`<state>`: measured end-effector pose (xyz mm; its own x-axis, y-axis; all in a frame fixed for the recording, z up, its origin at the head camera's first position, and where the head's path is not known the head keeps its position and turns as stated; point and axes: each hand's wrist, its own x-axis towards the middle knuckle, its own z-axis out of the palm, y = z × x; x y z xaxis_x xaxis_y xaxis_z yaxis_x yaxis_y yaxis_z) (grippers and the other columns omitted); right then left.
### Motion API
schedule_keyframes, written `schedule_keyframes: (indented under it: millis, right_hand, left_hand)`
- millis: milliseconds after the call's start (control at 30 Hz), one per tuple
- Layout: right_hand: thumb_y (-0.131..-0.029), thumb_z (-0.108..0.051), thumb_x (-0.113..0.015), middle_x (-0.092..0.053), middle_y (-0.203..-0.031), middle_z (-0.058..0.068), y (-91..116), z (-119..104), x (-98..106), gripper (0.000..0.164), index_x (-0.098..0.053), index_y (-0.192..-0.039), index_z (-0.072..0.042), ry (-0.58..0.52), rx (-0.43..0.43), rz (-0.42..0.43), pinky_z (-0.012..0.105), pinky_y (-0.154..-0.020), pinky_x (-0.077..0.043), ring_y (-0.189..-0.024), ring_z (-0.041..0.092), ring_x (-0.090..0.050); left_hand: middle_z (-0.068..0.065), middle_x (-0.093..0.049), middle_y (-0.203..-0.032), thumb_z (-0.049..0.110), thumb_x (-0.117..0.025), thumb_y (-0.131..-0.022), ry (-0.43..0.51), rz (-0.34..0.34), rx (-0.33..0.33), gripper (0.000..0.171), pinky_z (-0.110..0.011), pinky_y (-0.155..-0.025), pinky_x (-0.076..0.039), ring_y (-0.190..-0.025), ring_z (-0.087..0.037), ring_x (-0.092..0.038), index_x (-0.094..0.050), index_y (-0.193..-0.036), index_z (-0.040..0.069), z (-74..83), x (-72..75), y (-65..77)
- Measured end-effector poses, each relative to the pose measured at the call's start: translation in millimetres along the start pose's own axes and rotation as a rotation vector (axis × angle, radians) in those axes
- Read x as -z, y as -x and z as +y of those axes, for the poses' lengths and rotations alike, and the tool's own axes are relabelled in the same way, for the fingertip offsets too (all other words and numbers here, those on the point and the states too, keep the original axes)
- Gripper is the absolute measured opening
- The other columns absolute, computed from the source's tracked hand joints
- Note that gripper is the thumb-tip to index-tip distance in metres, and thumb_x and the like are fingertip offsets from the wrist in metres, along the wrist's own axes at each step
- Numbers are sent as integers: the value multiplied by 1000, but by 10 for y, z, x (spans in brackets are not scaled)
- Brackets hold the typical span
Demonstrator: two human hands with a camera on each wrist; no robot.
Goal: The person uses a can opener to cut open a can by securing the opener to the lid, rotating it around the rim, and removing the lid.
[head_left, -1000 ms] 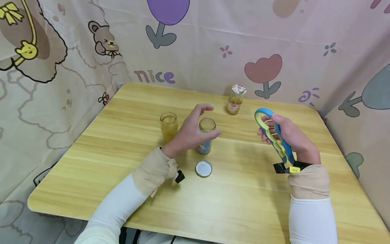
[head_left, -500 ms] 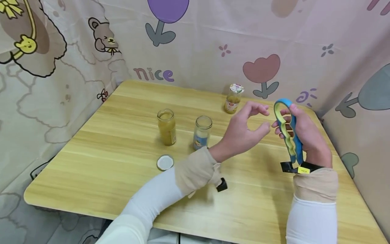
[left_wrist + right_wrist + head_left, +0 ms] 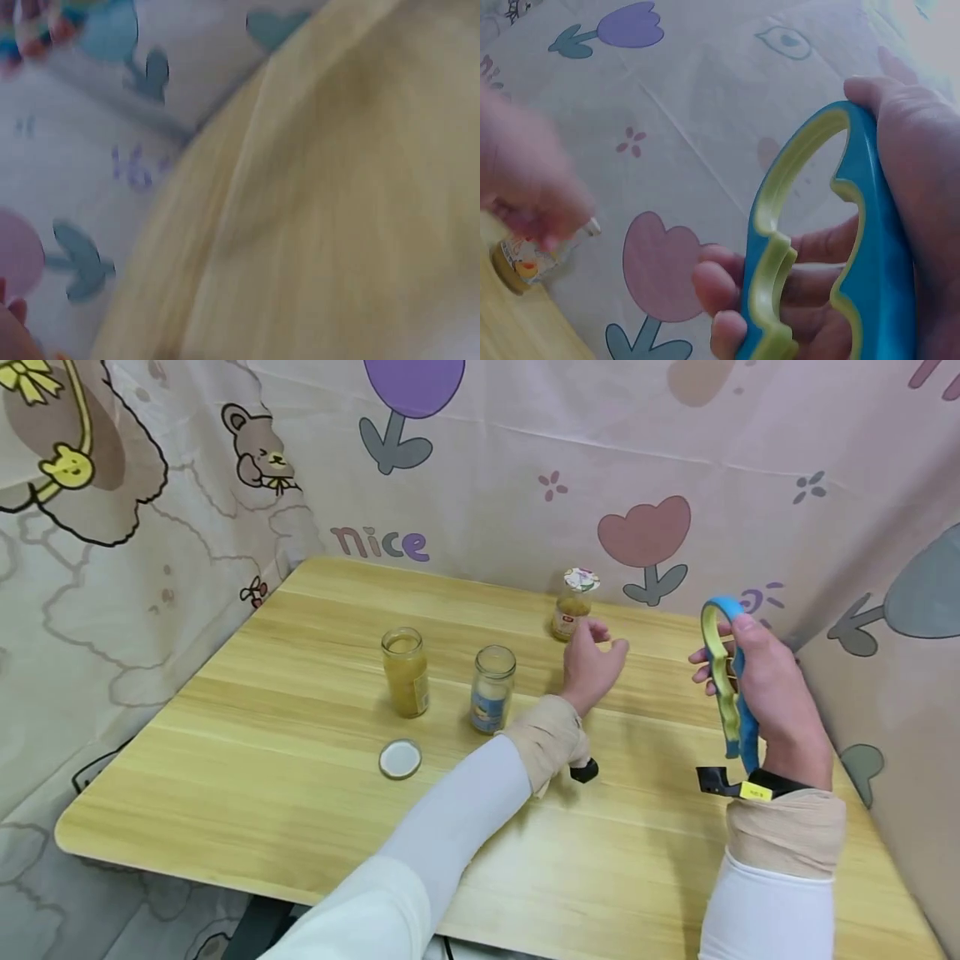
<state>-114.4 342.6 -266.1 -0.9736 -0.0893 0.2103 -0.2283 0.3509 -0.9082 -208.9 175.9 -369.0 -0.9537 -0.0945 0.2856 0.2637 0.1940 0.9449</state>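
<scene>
My right hand (image 3: 780, 689) holds a blue and yellow jar opener (image 3: 885, 247) raised above the right side of the table, fingers wrapped round its looped body. My left hand (image 3: 592, 670) reaches over the table with thumb and fingers apart and bent. It is close to a small glass jar (image 3: 567, 617) with a floral-patterned lid (image 3: 581, 579), overlapping the jar's lower part in the head view. Blurred in the right wrist view, the same hand covers the jar's upper part. Nothing shows between its fingers.
Two lidless glass jars stand left of centre: one with yellowish contents (image 3: 406, 681), one with a blue label (image 3: 490, 697). A loose round lid (image 3: 400, 759) lies in front of them. Printed cloth (image 3: 495, 502) hangs behind the wooden table (image 3: 247, 793).
From near the blue-labelled jar, my left hand moved right, then back to the floral-lidded jar. The loose lid now lies further left. My right hand carried the jar opener right.
</scene>
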Motion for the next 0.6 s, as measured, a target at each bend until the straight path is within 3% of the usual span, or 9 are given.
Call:
schedule_keyframes:
  millis: [133,233,467,600]
  right_hand:
    - [-104,-43,-31,-62,-93,14,22,-1,-10,49,-42,-122,1,-173,117,-24,24,-55,-52,-71,17,-65]
    - [-104,-42,-33,-61,-96,16,25,-7,-39,49,-42,-123,2,-231,126,-44,24,-55,-52,-72,19,-64]
    - [-105,-31,-35,-60,-102,12,47,-41,-28,42,-49,-124,3,21,113,-91,26,-55,-51,-73,19,-66]
    - [-103,-19,-35,-62,-101,11,38,-32,-14,38,-48,-129,4,28,116,-109,27,-56,-51,-76,19,-67]
  left_hand:
    - [-2,-54,-98,21,-66,-81,-81,87,76,32,-25,-77,-43,-88,-15,-53,-50,-106,9,-207,-21,-204]
    - [-6,-53,-104,19,-66,-79,-104,147,110,40,-29,-80,-44,-91,-17,-51,-47,-112,7,-315,-13,-322]
    - [-6,-42,-120,25,-73,-74,-52,212,205,68,-31,-91,-44,-106,-18,-47,-38,-131,12,-368,-118,-500]
    - [-8,-42,-125,31,-77,-70,-103,256,216,80,-31,-92,-44,-108,-19,-47,-36,-136,12,-335,-169,-608]
